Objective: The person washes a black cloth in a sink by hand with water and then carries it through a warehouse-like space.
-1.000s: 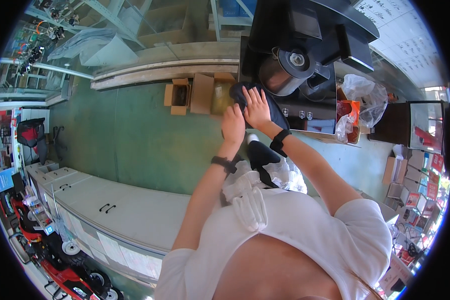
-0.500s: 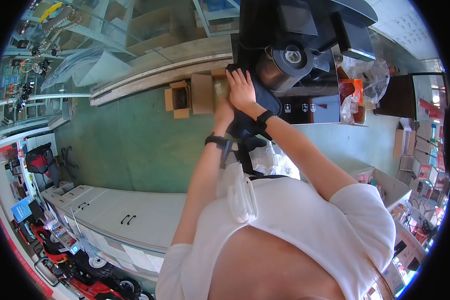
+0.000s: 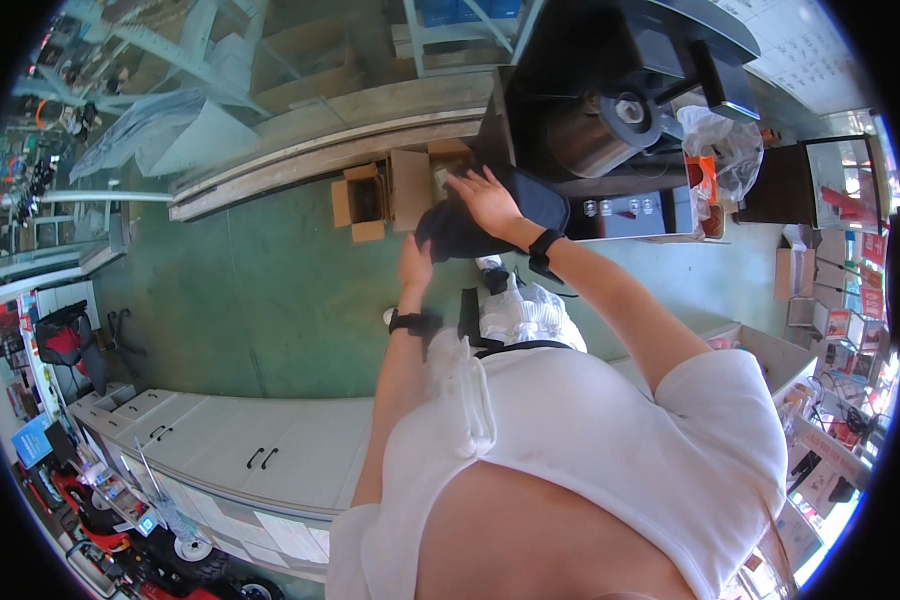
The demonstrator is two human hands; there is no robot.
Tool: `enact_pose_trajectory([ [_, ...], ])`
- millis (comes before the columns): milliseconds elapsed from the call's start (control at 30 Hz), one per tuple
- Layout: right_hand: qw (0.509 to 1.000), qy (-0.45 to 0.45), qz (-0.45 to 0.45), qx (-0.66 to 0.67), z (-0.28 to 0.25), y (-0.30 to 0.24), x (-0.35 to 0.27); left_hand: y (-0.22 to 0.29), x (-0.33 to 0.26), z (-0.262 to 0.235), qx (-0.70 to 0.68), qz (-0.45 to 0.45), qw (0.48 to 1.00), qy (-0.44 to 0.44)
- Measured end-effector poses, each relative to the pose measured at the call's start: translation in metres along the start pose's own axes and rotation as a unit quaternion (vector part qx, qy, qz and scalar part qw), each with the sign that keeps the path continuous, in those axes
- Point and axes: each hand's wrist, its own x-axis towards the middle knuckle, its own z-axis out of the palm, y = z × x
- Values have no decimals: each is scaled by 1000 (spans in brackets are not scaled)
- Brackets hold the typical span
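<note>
A soft black cloth [image 3: 452, 232] hangs over the left front corner of the black counter, spreading toward the left. My left hand [image 3: 414, 268] is at its left edge, with the fingers closed on the fabric. On top of the cloth lies my right hand [image 3: 489, 207], flat with its fingers stretched out. Both wrists wear black bands. Just beyond my right hand, a dark metal jug [image 3: 602, 135] with a round black lid stands on the black machine [image 3: 620, 45]. What kind of cloth item this is, I cannot make out.
Open cardboard boxes [image 3: 360, 203] sit on the green floor left of the counter. Clear plastic bags [image 3: 738, 150] and an orange packet [image 3: 705, 178] lie at the counter's right. White cabinets [image 3: 220, 440] run along the lower left; glass shelving is at upper left.
My left hand has moved left and down, away from my right hand. The black cloth now spreads wider to the left. The view has shifted slightly.
</note>
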Motion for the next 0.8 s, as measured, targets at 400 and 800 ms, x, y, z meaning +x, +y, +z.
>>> enact_pose_trajectory([
  [400,887,-183,-88,415,28,-160,71,-100,-55,-168,-156,-17,936,316],
  [800,890,-147,-399,161,32,-286,198,-142,-80,-269,-232,-15,839,492],
])
